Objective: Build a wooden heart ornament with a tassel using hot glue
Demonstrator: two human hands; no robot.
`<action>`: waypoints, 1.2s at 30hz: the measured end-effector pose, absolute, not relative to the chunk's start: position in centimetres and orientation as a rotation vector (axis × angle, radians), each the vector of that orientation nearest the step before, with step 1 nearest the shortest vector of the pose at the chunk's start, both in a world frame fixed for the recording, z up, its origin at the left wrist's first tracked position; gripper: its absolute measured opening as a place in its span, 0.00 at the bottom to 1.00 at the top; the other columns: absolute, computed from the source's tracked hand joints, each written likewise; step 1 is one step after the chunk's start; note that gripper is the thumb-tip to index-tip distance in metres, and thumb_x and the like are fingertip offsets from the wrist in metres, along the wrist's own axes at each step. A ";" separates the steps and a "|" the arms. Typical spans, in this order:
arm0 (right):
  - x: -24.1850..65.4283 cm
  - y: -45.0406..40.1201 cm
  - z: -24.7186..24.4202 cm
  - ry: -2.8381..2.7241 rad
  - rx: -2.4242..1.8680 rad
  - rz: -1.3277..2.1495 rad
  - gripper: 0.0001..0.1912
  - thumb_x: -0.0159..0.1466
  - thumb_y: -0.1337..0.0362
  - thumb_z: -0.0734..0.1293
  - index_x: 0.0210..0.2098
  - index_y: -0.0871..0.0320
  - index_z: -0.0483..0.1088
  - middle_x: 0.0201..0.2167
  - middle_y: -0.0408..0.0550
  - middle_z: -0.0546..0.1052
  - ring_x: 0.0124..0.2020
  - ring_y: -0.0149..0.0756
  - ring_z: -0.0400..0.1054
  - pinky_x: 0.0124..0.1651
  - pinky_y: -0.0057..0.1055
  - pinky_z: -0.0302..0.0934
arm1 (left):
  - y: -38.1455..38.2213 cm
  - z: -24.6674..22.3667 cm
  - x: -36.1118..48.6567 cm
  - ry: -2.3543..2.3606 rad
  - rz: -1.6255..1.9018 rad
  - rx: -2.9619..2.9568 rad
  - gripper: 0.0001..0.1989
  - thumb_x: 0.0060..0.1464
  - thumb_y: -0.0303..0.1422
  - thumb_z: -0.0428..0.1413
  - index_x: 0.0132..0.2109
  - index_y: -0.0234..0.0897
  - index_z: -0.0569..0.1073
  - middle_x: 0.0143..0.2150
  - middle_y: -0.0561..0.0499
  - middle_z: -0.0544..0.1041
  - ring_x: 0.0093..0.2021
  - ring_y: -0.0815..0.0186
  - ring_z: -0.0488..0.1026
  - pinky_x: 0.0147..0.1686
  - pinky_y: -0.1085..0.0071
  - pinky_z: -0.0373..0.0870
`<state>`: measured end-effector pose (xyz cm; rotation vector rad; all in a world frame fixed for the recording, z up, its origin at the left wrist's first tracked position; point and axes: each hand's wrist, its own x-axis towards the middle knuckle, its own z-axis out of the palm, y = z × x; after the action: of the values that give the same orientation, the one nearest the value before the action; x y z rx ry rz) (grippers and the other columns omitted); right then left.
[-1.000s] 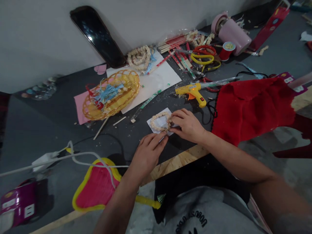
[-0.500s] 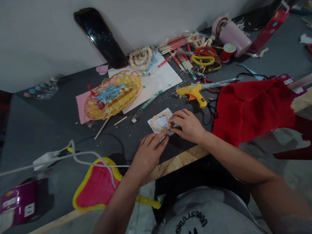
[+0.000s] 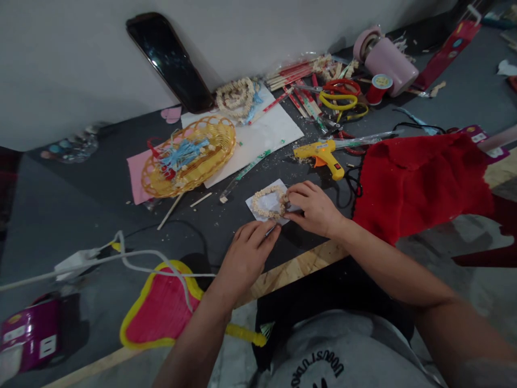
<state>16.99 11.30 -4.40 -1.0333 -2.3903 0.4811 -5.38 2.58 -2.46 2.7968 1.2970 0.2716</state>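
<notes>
Knobbly beige ring point(image 3: 256, 203), roughly oval, flat on small white paper square point(image 3: 270, 202).

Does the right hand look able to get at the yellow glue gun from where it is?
Probably yes: the yellow glue gun lies just beyond the right hand, with tabletop showing between them. That hand is busy at the pale ring, though, so it would likely have to leave it first.

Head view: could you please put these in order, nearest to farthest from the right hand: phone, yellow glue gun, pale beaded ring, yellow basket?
1. Pale beaded ring: at the left side of the right hand.
2. Yellow glue gun: just beyond the hand.
3. Yellow basket: well to the left.
4. Phone: back left, beyond the basket.
</notes>
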 end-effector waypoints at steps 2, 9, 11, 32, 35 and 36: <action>17.0 11.3 -4.5 -2.388 -1.032 0.492 0.12 0.62 0.62 0.71 0.46 0.56 0.71 0.48 0.53 0.74 0.49 0.47 0.65 0.50 0.43 0.61 | 2.6 -2.4 -5.4 1.289 0.256 2.791 0.29 0.52 0.15 0.47 0.59 0.34 0.70 0.56 0.41 0.74 0.54 0.54 0.66 0.52 0.57 0.69; 16.8 11.3 -4.7 -2.373 -1.057 0.492 0.09 0.65 0.61 0.68 0.45 0.56 0.72 0.47 0.52 0.75 0.49 0.46 0.65 0.51 0.43 0.60 | 2.6 -2.1 -5.3 1.289 0.237 2.802 0.29 0.50 0.14 0.47 0.59 0.33 0.71 0.57 0.41 0.74 0.55 0.54 0.66 0.53 0.58 0.68; 16.8 11.2 -4.7 -2.376 -1.061 0.477 0.10 0.66 0.61 0.68 0.46 0.56 0.72 0.47 0.51 0.75 0.49 0.45 0.66 0.52 0.43 0.60 | 2.6 -2.2 -5.3 1.299 0.228 2.797 0.29 0.50 0.15 0.47 0.59 0.33 0.71 0.57 0.42 0.74 0.54 0.55 0.66 0.53 0.58 0.68; 17.0 11.7 -4.0 -2.387 -1.022 0.457 0.08 0.65 0.63 0.68 0.42 0.54 0.77 0.44 0.51 0.76 0.49 0.43 0.68 0.54 0.42 0.60 | 2.9 -1.9 -4.3 1.346 0.267 2.760 0.22 0.58 0.20 0.48 0.57 0.35 0.73 0.58 0.44 0.75 0.57 0.56 0.68 0.55 0.58 0.68; 17.0 11.9 -4.1 -2.390 -1.014 0.431 0.07 0.64 0.64 0.68 0.42 0.54 0.77 0.43 0.51 0.76 0.48 0.43 0.69 0.54 0.43 0.60 | 3.2 -2.1 -3.8 1.405 0.358 2.718 0.18 0.63 0.25 0.47 0.55 0.35 0.75 0.56 0.44 0.76 0.58 0.57 0.68 0.57 0.60 0.66; 17.0 11.9 -4.1 -2.393 -1.009 0.422 0.07 0.64 0.64 0.68 0.42 0.54 0.77 0.43 0.50 0.77 0.49 0.43 0.69 0.54 0.43 0.60 | 3.2 -2.1 -3.6 1.413 0.356 2.711 0.16 0.65 0.27 0.47 0.54 0.34 0.75 0.55 0.43 0.77 0.57 0.57 0.69 0.57 0.60 0.66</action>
<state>17.02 11.94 -4.10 -1.0093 -2.3926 0.4215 -3.59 3.23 -2.14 2.7108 1.4128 0.3563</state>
